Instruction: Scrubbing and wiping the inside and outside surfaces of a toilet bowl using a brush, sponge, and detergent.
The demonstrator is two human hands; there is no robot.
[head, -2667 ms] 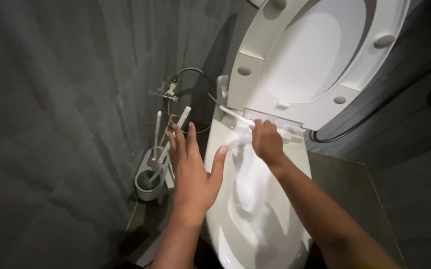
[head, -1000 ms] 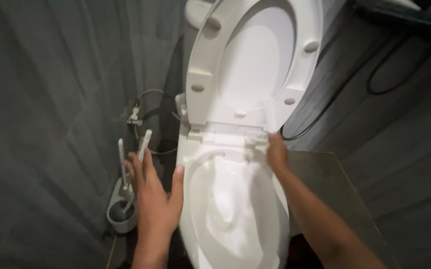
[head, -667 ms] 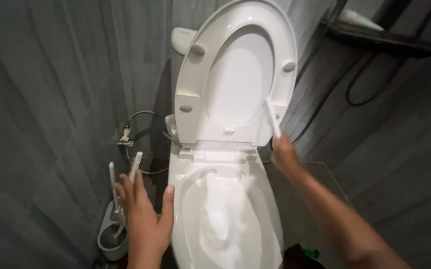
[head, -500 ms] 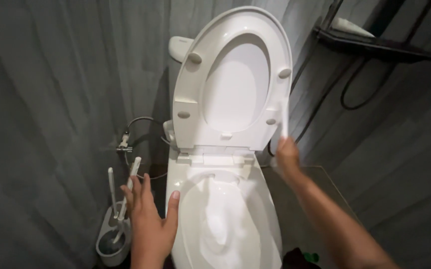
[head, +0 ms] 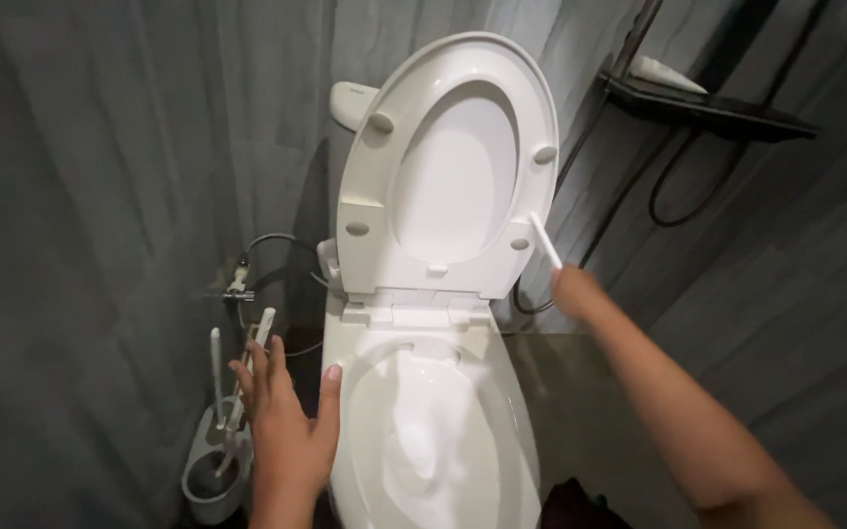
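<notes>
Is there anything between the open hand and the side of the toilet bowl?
Nothing visible. The left hand hovers spread beside the toilet bowl, thumb at its rim. The brush holder sits on the hand's other side.

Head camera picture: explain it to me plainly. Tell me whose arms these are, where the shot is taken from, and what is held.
This is one picture from a camera worn on a person's head, looking down, so both bare arms belong to the wearer. There is no machine here.

The white toilet stands in the middle, with its seat and lid raised upright against a grey wall. The left hand is spread open, its thumb at the bowl's left rim, and holds nothing. The right hand is closed around a thin white stick, probably a brush handle; its far end is hidden.

On the floor at the left, a grey holder carries two white-handled brushes. A dark shelf hangs on the wall at upper right.
</notes>
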